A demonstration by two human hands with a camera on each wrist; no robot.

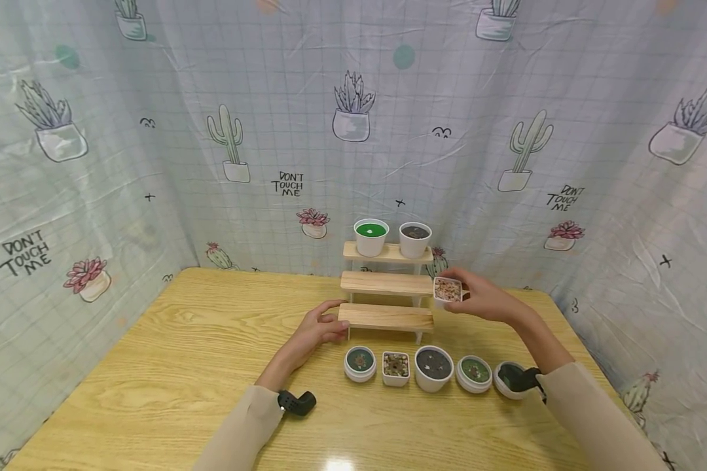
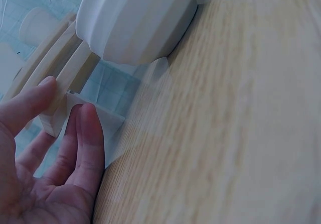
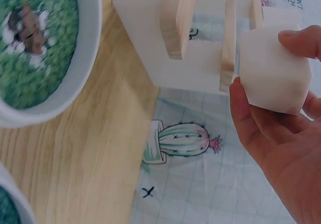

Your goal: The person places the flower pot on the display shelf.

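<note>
A three-step stand with wooden planks (image 1: 385,316) and white side supports stands at the middle back of the table. My left hand (image 1: 312,333) holds the left end of its lowest step; in the left wrist view the thumb (image 2: 37,101) lies on the plank and the other fingers curl by the white support. Beside the right end of the middle step, my right hand (image 1: 490,297) grips a small square white pot (image 3: 273,68) filled with pinkish gravel. Two round white pots, one with a green top (image 1: 371,241) and one with a dark top (image 1: 415,243), sit on the top step.
In front of the stand runs a row of white pots: a round one (image 1: 360,375) at left, a square pebble pot (image 1: 396,381), a larger dark-topped pot (image 1: 431,384), a green-topped pot (image 1: 474,386), and another (image 1: 507,392) partly behind my right wrist strap. A printed curtain (image 1: 259,98) surrounds the table.
</note>
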